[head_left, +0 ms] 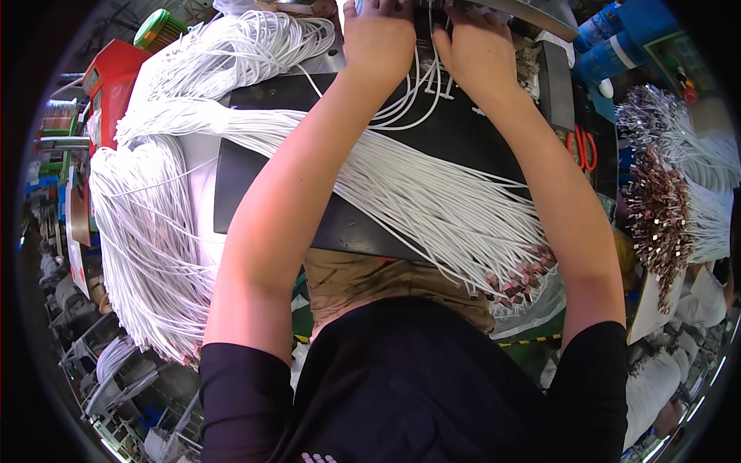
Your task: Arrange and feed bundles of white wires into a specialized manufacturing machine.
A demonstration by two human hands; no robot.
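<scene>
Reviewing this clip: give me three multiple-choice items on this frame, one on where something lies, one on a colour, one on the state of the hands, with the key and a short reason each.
1. Where do the red-handled scissors lie?
A. to the right of the person's right forearm, on the dark worktop
B. on the red box at far left
C. in the left hand

2. What colour are the cables draped across the black mat?
A. blue
B. white
C. yellow

3. How are the left hand and right hand placed?
A. resting in the lap
B. one raised, one hanging
C. both stretched forward, side by side, at cable ends by the machine edge

Key: 1 A, the handles show beside the right forearm; 2 B, the whole bundle is white; 3 C, both arms reach up the frame together.
</scene>
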